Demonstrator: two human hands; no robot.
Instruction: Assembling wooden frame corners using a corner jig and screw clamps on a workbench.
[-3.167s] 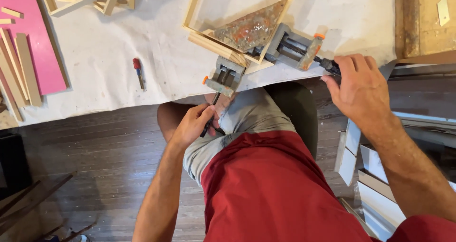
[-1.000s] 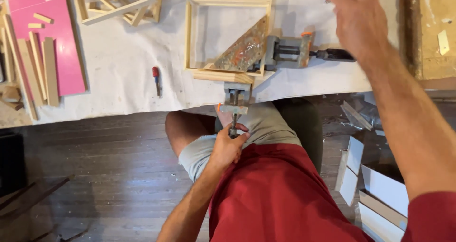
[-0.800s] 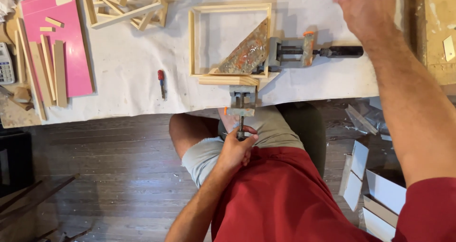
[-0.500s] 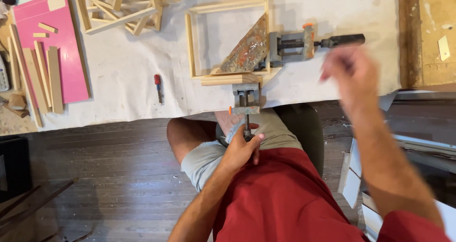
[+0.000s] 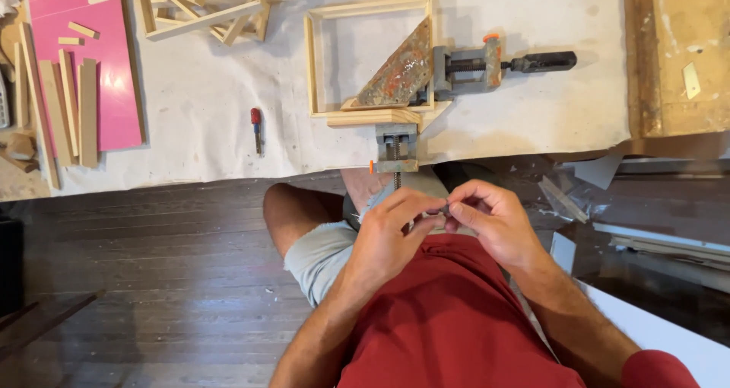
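Pale wood frame (image 5: 369, 57) lies flat on a white cloth-covered table (image 5: 213, 106), top centre of the head view. A grey corner clamp (image 5: 449, 72) grips the frame's near-right corner; one screw w/ black handle (image 5: 544, 62) runs off to the right, a second screw arm (image 5: 396, 151) hangs over the table edge toward the person.

Both hands meet just below that overhanging arm, above the lap in red shirt. Left hand (image 5: 391, 232) has fingers curled, thumb & forefinger pinched on a small dark piece (image 5: 443, 209) at the tip of the clamp's lower handle. Right hand (image 5: 490, 221) comes in from the other side, fingertips pinched on the same piece, touching the left hand's fingers. Piece is too small & covered to tell exactly what it is.

Left on the cloth: small red-handled screwdriver (image 5: 257, 128), well apart from the frame. Farther left, a pink board (image 5: 95, 61) w/ wood strips (image 5: 72, 103) on it. Top: a loose pile of wood frames (image 5: 213, 7). Dark wood floor (image 5: 137, 281) below.
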